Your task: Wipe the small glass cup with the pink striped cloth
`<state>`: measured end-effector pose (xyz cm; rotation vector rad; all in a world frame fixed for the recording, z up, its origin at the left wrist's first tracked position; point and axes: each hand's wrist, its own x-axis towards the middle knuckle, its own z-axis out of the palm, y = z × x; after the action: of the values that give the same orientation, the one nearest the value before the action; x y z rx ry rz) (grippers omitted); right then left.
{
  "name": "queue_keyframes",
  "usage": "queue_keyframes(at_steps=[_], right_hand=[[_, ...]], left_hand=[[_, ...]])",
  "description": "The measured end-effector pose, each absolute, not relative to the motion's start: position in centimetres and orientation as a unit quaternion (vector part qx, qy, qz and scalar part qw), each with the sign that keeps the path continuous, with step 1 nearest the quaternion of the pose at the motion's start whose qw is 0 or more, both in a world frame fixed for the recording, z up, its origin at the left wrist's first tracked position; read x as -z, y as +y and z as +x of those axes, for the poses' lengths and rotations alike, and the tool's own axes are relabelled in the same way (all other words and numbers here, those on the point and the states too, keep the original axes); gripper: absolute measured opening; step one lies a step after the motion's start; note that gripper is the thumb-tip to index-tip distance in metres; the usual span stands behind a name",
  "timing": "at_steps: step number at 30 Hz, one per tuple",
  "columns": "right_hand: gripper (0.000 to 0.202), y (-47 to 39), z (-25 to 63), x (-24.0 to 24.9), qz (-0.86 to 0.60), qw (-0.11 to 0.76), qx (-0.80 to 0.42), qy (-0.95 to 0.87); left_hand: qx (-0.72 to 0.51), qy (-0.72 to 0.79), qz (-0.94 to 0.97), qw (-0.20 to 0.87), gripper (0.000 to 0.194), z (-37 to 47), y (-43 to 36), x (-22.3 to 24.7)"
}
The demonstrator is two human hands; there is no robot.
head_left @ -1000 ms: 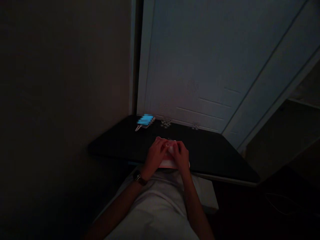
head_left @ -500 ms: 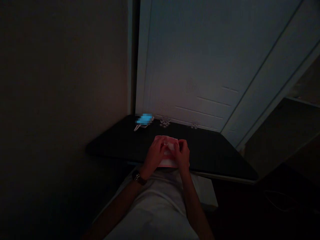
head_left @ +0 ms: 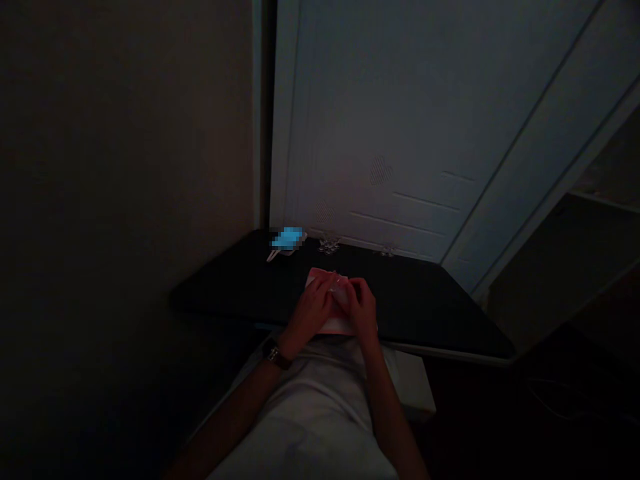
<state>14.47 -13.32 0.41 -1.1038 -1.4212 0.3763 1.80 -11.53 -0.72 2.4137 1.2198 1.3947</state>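
In the dim light a flat pink-and-white sheet [head_left: 336, 326] lies near the front edge of the dark tabletop, close to my body. Its material is too dark to tell, though a small spot near its top catches the light. My left hand [head_left: 309, 310], a watch on its wrist, has its fingers bent over the sheet's left side. My right hand [head_left: 364, 308] is closed at the upper right edge, thumb and fingers pinching it. That upper right corner looks bent or folded over. Both sets of fingertips are close together, and the fingers partly hide the sheet.
The black tabletop [head_left: 425, 300] reaches back to a pale panel [head_left: 400, 120] with embossed hearts. At the back left lies a device with a lit blue screen [head_left: 288, 238]. Two clear ornaments, one larger [head_left: 329, 244], stand along the panel. A white box [head_left: 415, 387] is below at right.
My right fingers have curled in toward the left at the sheet's upper right edge, and that corner is now bent inward. My left fingers have shifted slightly over the sheet.
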Motion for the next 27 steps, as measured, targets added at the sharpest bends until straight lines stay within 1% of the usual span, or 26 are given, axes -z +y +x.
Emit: queue_keyframes(at_steps=[3, 6, 12, 16, 20, 27], right_hand=[[0.025, -13.3, 14.5, -0.4, -0.481, 0.608, -0.163, -0.611], [0.026, -13.4, 14.6, -0.3, -0.489, 0.608, -0.155, -0.607], [0.016, -13.3, 14.7, -0.3, -0.487, 0.613, -0.149, -0.604], [0.017, -13.0, 14.7, -0.1, -0.492, 0.620, -0.153, -0.592], [0.018, -12.9, 14.7, 0.1, -0.518, 0.626, -0.127, -0.569], [0.017, -12.9, 14.7, 0.1, -0.511, 0.611, -0.124, -0.591]], left_hand=[[-0.463, 0.402, 0.788, 0.056, 0.046, 1.9, -11.7, 0.5], [-0.475, 0.400, 0.781, 0.068, 0.046, 1.9, -11.8, 0.3], [-0.476, 0.402, 0.778, 0.079, 0.036, 1.7, -11.8, 0.3], [-0.478, 0.395, 0.780, 0.088, 0.031, 1.6, -12.2, 0.1], [-0.489, 0.412, 0.763, 0.094, 0.026, 1.7, -12.6, -0.1], [-0.489, 0.411, 0.763, 0.098, 0.025, 1.7, -12.5, -0.1]])
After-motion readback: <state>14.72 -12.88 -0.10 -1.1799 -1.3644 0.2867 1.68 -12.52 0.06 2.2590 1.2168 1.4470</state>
